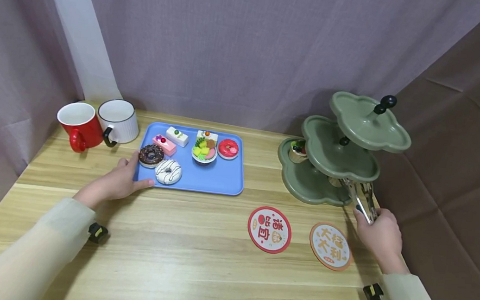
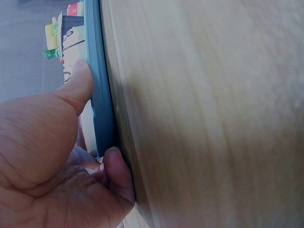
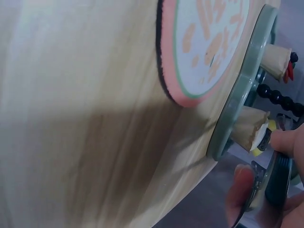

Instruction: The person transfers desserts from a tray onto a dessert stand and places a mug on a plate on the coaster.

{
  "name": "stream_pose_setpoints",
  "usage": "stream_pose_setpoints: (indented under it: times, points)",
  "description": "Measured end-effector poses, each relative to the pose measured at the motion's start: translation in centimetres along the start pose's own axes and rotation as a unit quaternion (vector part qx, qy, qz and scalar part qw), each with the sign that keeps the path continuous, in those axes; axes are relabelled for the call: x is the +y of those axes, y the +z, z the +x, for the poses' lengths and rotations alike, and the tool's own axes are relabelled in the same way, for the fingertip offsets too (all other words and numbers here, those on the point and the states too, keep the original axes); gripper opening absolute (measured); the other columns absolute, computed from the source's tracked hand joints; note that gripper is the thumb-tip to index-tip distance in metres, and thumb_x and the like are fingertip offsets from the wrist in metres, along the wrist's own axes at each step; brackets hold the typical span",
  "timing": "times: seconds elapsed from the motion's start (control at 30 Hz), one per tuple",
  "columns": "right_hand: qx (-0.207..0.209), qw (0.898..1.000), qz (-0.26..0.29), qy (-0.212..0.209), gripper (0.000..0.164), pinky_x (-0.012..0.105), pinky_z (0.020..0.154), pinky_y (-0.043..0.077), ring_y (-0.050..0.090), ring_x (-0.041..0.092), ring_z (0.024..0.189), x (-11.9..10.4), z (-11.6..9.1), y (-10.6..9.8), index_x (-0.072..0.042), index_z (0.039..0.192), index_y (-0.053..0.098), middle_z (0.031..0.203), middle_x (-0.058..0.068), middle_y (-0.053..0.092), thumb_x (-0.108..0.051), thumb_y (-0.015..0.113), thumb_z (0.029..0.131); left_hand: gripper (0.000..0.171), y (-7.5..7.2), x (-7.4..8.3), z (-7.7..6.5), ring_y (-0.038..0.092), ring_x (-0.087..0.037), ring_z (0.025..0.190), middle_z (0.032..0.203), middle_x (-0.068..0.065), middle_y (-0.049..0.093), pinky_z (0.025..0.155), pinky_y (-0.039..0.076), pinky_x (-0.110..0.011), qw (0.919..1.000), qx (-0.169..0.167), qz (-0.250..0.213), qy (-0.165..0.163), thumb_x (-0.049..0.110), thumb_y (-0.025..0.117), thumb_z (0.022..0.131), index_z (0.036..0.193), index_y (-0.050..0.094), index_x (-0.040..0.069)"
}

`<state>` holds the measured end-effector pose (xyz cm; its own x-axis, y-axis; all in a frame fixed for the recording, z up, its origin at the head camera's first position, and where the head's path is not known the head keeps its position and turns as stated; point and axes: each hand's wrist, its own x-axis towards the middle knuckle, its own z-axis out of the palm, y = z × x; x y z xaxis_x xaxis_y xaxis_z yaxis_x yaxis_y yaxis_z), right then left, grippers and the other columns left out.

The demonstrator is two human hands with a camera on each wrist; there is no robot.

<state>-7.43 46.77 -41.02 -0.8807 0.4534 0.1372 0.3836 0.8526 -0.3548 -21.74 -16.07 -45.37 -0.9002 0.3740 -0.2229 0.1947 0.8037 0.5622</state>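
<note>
At the left, my left hand grips the front-left corner of a blue tray, thumb over the rim. On the tray sit a chocolate donut, a white donut, a red donut, small cake slices and a fruit bowl. My right hand holds metal tongs, their tips under the middle tier of a green three-tier stand. Close to the tips, a tart in a tan cup sits on the bottom tier, mostly hidden in the head view.
Another fruit-topped tart stands at the left of the bottom tier. Two round coasters lie in front of the stand. A red mug and a white mug stand at the back left. Curtains border the table.
</note>
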Motion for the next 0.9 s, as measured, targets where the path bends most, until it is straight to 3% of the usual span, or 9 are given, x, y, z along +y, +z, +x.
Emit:
stream_pose_setpoints:
  times: [0.3,0.6,0.9]
  points:
    - [0.0,1.0,-0.002,-0.013,0.072,0.057,0.064,0.041,0.053,0.049,0.084,0.1,-1.3,-0.1,0.018,0.118,0.046,0.102,0.033,0.051,-0.048,0.059,0.092,0.109,0.0,0.0,0.0,0.044,-0.05,0.111,0.127,-0.046,0.026,0.099,0.033,-0.063,1.0,0.001,0.0,0.001,0.055,0.057,0.092,0.146,-0.008,-0.014]
    - [0.011,1.0,-0.003,-0.027,0.069,0.058,0.065,0.041,0.053,0.05,0.088,-1.2,-2.5,0.2,0.015,0.118,0.049,0.104,0.031,0.052,-0.047,0.061,0.091,0.109,0.0,0.0,0.0,0.041,-0.053,0.115,0.129,-0.047,0.023,0.1,0.031,-0.064,1.0,-0.002,-0.005,-0.003,0.055,0.057,0.092,0.146,-0.009,-0.013]
    - [0.013,0.999,0.0,-0.037,0.065,0.053,0.064,0.043,0.057,0.044,0.082,-1.9,-3.3,0.4,0.014,0.114,0.053,0.099,0.029,0.057,-0.047,0.062,0.091,0.11,0.0,0.0,0.0,0.042,-0.052,0.114,0.129,-0.046,0.023,0.1,0.032,-0.064,1.0,-0.003,-0.006,-0.003,0.056,0.057,0.092,0.147,-0.008,-0.013]
